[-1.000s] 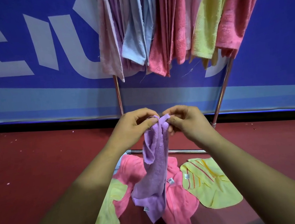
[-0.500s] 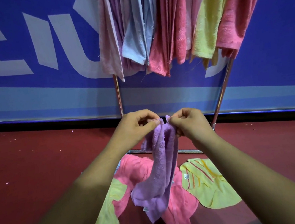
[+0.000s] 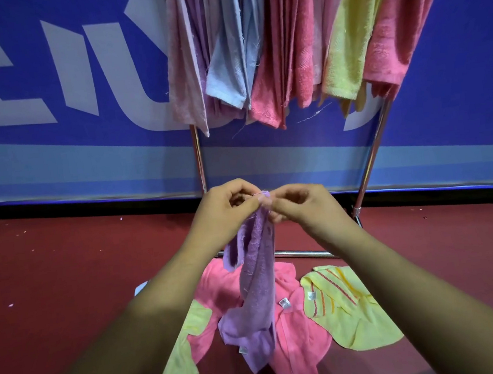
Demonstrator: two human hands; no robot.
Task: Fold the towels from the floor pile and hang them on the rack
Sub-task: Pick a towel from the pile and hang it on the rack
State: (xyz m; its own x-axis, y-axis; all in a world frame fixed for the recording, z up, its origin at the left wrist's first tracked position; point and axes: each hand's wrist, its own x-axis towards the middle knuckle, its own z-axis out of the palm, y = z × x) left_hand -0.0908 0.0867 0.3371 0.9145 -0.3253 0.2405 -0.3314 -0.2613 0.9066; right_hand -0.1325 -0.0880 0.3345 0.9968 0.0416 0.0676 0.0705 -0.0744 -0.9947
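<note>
Hands (image 3: 268, 207) at purple towel (image 3: 257, 294) edge (pinched)

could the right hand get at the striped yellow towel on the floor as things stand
Probably not yet: the right hand is pinching the purple towel together with the left hand. The striped yellow towel lies uncovered below that arm, so once it lets go the way looks free.

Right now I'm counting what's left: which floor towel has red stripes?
The yellow towel right of the pink towel. It alone shows thin red stripes; the other yellow towel, on the left, looks plain.
</note>
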